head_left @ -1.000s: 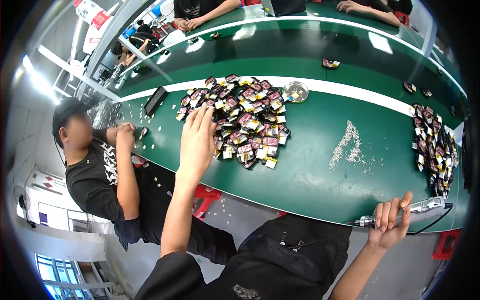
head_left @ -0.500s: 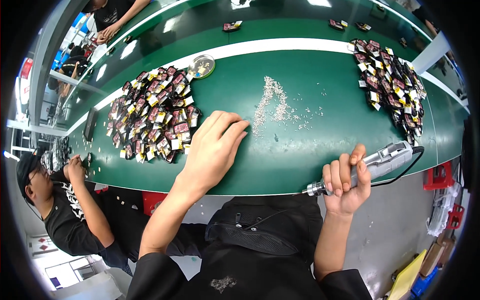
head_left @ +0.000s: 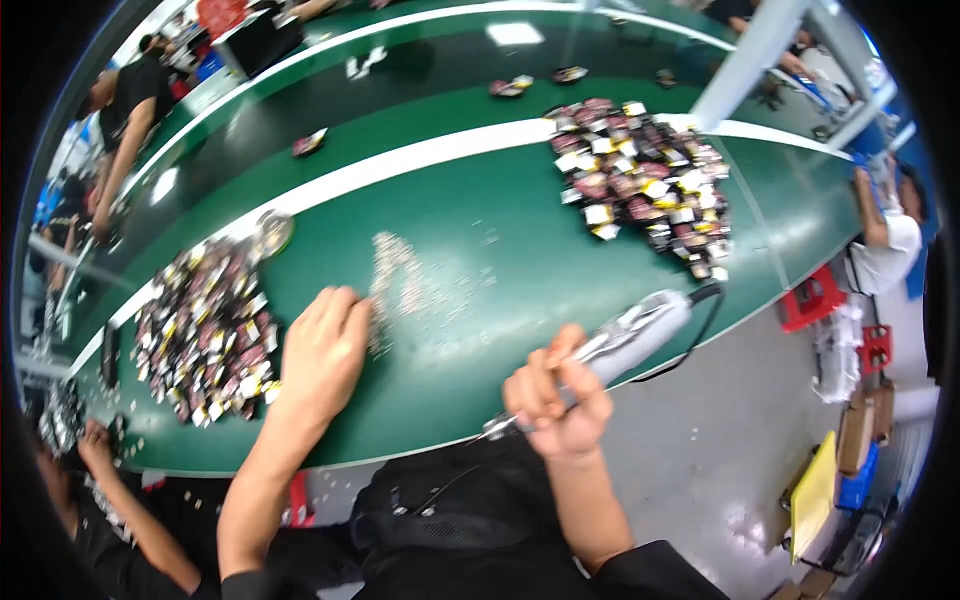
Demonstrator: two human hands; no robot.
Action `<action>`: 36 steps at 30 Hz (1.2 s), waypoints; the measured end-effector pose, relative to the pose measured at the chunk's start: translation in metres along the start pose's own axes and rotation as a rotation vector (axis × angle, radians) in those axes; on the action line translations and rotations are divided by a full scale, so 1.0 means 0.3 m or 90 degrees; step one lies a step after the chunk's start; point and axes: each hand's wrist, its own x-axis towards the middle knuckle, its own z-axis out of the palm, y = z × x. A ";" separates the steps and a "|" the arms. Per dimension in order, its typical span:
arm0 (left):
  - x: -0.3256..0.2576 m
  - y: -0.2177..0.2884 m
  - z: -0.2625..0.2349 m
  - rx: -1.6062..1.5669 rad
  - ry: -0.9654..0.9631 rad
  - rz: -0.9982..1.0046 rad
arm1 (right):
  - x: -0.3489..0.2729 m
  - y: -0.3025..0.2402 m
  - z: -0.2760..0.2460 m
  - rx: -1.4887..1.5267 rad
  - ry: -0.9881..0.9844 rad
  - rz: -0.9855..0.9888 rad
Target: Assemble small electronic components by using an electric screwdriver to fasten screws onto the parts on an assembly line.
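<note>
My right hand (head_left: 565, 410) is wrapped round a grey electric screwdriver (head_left: 640, 338), its tip pointing down to the left at the table's near edge and its black cord (head_left: 712, 320) trailing from the back end. My left hand (head_left: 325, 350) is closed above the green table (head_left: 420, 410), fingertips together at the near-left end of a scatter of tiny silvery screws (head_left: 395, 270). Whatever its fingers may pinch is hidden and blurred. Left of that hand lies a heap of small black-and-pink parts with white and yellow tags (head_left: 210, 340).
A second heap of tagged parts (head_left: 650, 190) lies at the far right. A round dish (head_left: 273, 234) stands beside the left heap. Single parts (head_left: 511, 88) lie beyond the white strip (head_left: 440, 153). A co-worker's arm (head_left: 140, 510) is at lower left. Red stools (head_left: 812, 300) stand right of the table.
The whole view has swung to the right, so the heaps and screws appear farther left, with motion blur. My left hand remains by the screws; the right still grips the screwdriver.
</note>
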 end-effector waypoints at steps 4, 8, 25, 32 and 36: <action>-0.016 0.008 -0.025 -0.021 0.035 -0.075 | -0.009 0.047 0.002 0.086 0.017 0.053; -0.010 0.030 -0.023 -0.109 0.065 -0.107 | -0.037 0.028 0.019 0.066 0.010 0.048; -0.075 0.054 -0.034 -0.257 0.105 -0.171 | -0.005 0.017 0.025 0.039 0.041 0.047; -0.092 0.061 -0.008 -0.278 0.127 -0.157 | -0.016 0.017 0.026 0.029 0.057 0.042; -0.111 0.081 -0.043 -0.282 0.138 -0.146 | -0.019 0.027 0.030 0.049 0.049 0.047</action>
